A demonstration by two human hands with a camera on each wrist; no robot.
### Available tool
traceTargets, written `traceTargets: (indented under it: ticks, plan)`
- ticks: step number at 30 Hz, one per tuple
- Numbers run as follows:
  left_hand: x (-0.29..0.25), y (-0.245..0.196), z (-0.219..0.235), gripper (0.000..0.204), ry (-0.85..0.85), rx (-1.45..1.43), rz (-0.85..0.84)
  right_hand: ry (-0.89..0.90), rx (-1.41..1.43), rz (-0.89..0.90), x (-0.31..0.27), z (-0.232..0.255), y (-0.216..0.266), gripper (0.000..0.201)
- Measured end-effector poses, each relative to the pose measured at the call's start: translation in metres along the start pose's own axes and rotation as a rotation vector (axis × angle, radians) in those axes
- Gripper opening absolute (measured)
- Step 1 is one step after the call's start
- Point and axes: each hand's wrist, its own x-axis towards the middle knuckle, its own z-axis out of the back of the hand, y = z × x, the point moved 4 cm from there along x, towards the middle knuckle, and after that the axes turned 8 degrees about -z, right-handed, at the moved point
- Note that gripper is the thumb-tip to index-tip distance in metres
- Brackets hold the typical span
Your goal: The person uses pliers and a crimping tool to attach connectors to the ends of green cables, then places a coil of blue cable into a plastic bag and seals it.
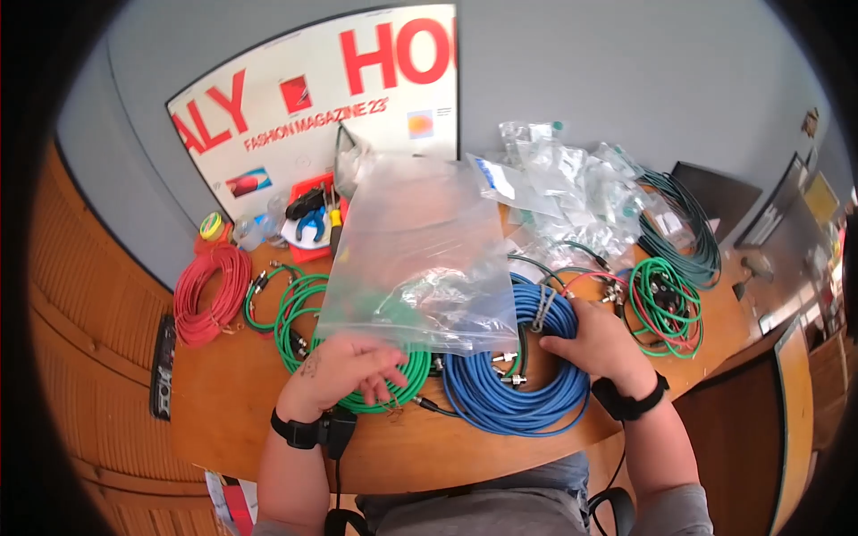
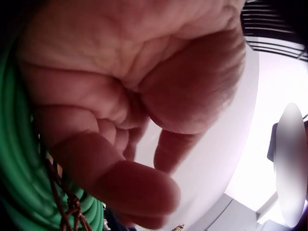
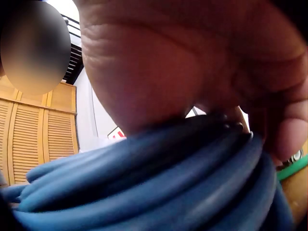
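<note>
My right hand (image 1: 609,344) grips the right side of a blue cable coil (image 1: 474,402), its thumb over the top near the inner edge. In the right wrist view the blue loops (image 3: 144,183) lie directly under the palm (image 3: 159,72). Over the green cable coil (image 1: 407,375), my left hand (image 1: 344,371) hovers with fingers loosely bent, beside the lower edge of a clear plastic bag (image 1: 420,232). The left wrist view has bent fingers (image 2: 134,187) holding nothing visible, with green loops (image 2: 14,144) beside them. The bag partly covers both coils.
Red cable (image 1: 213,295) lies at the left, near a red tray (image 1: 308,254) of tools. Crumpled clear bags (image 1: 581,192) and dark green cable (image 1: 688,232) are at the back right. A tangled green cable (image 1: 661,308) sits right of the blue coil. The wooden table's (image 1: 223,420) front edge is close.
</note>
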Motion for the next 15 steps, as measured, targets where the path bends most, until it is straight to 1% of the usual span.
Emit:
traceTargets:
  ticks: [1, 2, 4, 5, 7, 8, 9, 10, 11, 12, 13, 14, 15]
  plan:
    - [-0.001, -0.003, -0.002, 0.031, 0.078, 0.145, 0.013, -0.008, 0.004, -0.01, 0.002, -0.001, -0.002, 0.065]
    - [-0.002, -0.006, -0.003, 0.031, 0.087, 0.165, 0.006, -0.024, 0.018, -0.017, 0.003, 0.001, 0.0, 0.065]
    - [-0.005, -0.009, -0.01, 0.031, 0.192, 0.214, 0.026, 0.099, 0.085, -0.103, 0.002, 0.001, 0.0, 0.052]
    - [-0.007, -0.011, -0.012, 0.031, 0.195, 0.222, 0.022, 0.091, 0.09, -0.104, -0.003, 0.003, 0.0, 0.052]
    - [-0.011, -0.015, -0.019, 0.029, 0.324, 0.242, 0.014, -0.043, 0.186, -0.045, -0.011, 0.011, 0.003, 0.042]
    - [-0.013, -0.018, -0.022, 0.029, 0.319, 0.243, 0.009, -0.126, 0.25, 0.013, -0.018, 0.012, 0.003, 0.043]
    - [-0.02, -0.023, -0.033, 0.027, 0.449, 0.268, -0.04, -0.124, 0.249, 0.015, -0.024, 0.012, 0.005, 0.043]
    - [-0.026, -0.026, -0.045, 0.026, 0.581, 0.288, -0.087, -0.216, 0.329, 0.08, -0.034, 0.019, 0.011, 0.044]
    - [-0.03, -0.027, -0.053, 0.026, 0.582, 0.282, -0.087, -0.309, 0.406, 0.147, -0.045, 0.027, 0.016, 0.045]
    - [-0.034, -0.033, -0.06, 0.027, 0.531, 0.227, -0.194, -0.318, 0.423, 0.198, -0.053, 0.031, 0.02, 0.049]
    - [-0.036, -0.038, -0.066, 0.03, 0.477, 0.173, -0.3, -0.315, 0.42, 0.202, -0.058, 0.033, 0.02, 0.049]
    - [-0.037, -0.04, -0.071, 0.039, 0.384, 0.128, -0.372, -0.343, 0.449, 0.284, -0.065, 0.034, 0.022, 0.049]
    - [-0.039, -0.039, -0.077, 0.039, 0.375, 0.122, -0.372, -0.366, 0.478, 0.366, -0.072, 0.035, 0.023, 0.05]
